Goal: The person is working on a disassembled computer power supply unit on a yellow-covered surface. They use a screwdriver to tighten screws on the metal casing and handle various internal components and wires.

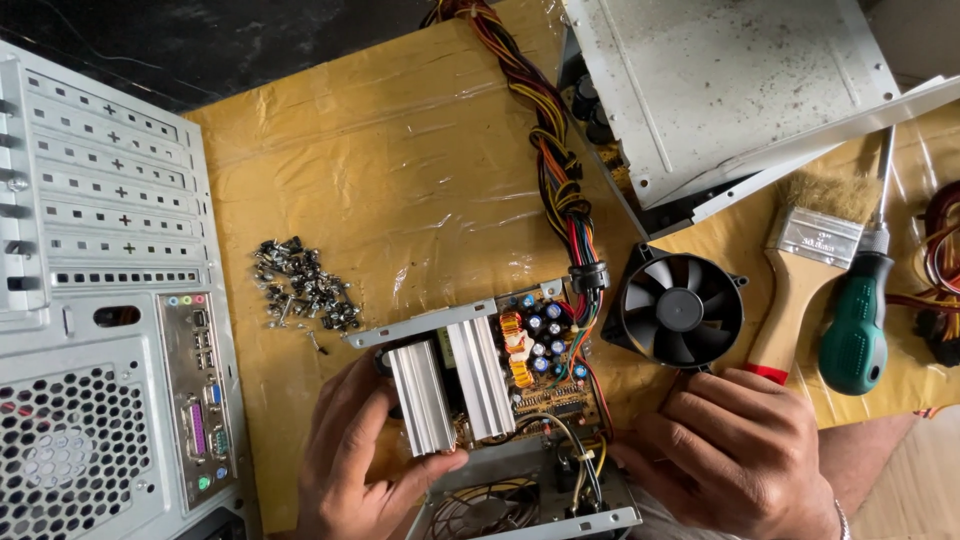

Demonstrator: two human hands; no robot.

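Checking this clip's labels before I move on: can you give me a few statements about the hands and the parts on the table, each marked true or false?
1. The left hand grips the silver heatsinks of the power supply board. True.
2. The black fan lies inside the computer case. False: it lies on the yellow sheet, beside the board.
3. The right hand holds the green-handled screwdriver. False: the screwdriver lies untouched next to the paintbrush.
4. A pile of screws sits between the case and the board. True.
5. The wire bundle is cut off from the board. False: it runs into it.
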